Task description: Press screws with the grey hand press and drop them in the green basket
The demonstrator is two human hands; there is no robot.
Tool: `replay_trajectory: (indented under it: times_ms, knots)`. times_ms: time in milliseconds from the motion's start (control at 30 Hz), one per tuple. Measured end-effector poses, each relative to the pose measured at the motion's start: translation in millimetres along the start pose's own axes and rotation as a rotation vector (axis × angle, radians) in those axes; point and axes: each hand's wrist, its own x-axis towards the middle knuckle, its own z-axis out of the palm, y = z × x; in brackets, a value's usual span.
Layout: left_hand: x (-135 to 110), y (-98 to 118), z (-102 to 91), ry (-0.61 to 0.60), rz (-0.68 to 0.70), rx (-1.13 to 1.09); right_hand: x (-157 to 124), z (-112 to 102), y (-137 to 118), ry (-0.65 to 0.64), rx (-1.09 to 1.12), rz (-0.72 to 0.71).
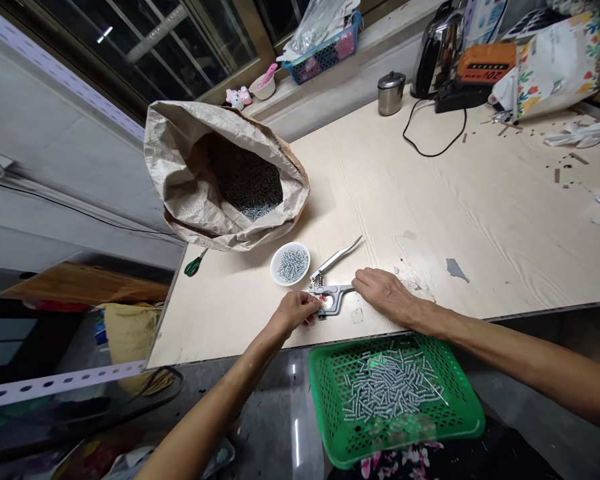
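I have the right hand (384, 291) with its fingers closed round the lower handle (347, 289) of the grey hand press (337, 295); the left hand (295, 312) bunches its fingers at the mouth, holding what I can't tell. The press, upper handle (338, 256) raised, is over the tabletop (480, 227), beside a white bowl (275, 268).

Left of the left grip (299, 310) and a little beyond it, green-handled scissors (193, 266) lie on the surface (510, 200). To the right of the right grip (383, 290) lies a torn grey scrap (457, 269). Well beyond that grip stand a lidded metal canister (391, 97), a kettle (431, 57), an orange-and-black device (485, 65) and a floral bag (560, 63). Far beyond the left grip, the sill (383, 32) carries a blue basket (325, 55) and a cup (261, 89) with a pink scoop (269, 75)
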Motion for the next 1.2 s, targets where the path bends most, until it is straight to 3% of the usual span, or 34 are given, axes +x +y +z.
replay_trajectory:
  times_ms: [200, 400, 667, 833, 1000, 1200]
  knots:
    - [-12, -3, 2.3, 0.153, 0.215, 0.315, -4, -7, -6, -0.001, -0.051, -0.061]
    - [-16, -7, 6.0, 0.269, 0.288, 0.341, -4, -8, -9, -0.038, 0.026, -0.057]
    - [-13, -6, 13.6, 0.053, 0.003, 0.1, -6, -3, -8, -0.059, -0.029, -0.064]
    - [-13, -4, 13.6, -0.007, -0.131, -0.086, -4, -3, -6, -0.099, 0.009, -0.017]
    - [-15, -2, 13.2, -0.017, -0.124, -0.099, 5, -17, 7, -0.156, 0.164, 0.081]
    - [-13, -4, 13.7, -0.025, -0.137, -0.106, 26, -17, 36, -0.231, 0.171, -0.025]
